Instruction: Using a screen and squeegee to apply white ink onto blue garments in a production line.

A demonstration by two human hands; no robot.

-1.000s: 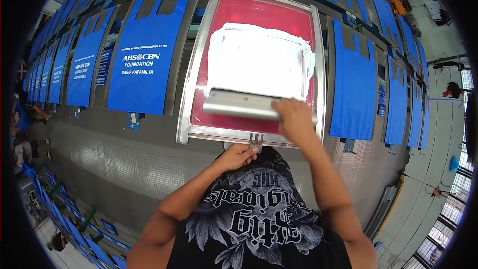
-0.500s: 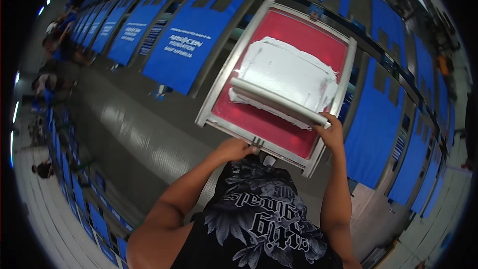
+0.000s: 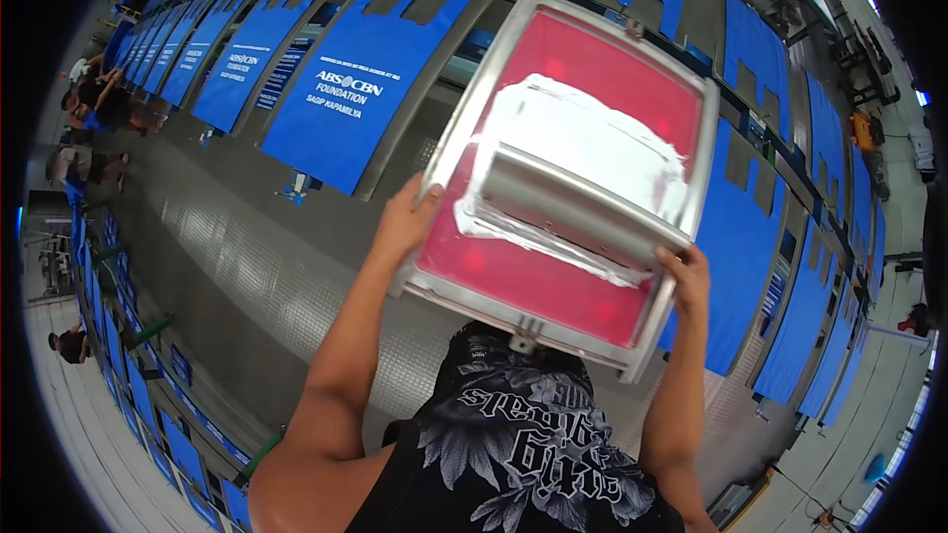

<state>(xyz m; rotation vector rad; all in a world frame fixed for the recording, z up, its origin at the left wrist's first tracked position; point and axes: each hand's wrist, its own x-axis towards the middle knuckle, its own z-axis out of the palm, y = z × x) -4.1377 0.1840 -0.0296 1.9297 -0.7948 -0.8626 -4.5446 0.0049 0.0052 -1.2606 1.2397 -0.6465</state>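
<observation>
While both hands are spread wide apart, the left hand (image 3: 407, 220) is clamped on the left rail of the metal-framed red printing screen (image 3: 553, 281) and the right hand (image 3: 684, 279) grips its right rail. It's tilted above a blue bag (image 3: 736, 237), with a squeegee (image 3: 578, 209) lying across white ink (image 3: 592, 143).

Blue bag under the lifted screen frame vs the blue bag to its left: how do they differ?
The blue bag under the screen frame is largely hidden by the frame that the left hand and right hand hold; no print shows on it. The left blue bag lies fully exposed, with white print. Both are blue, handle-cut bags flat on long table rows.
</observation>
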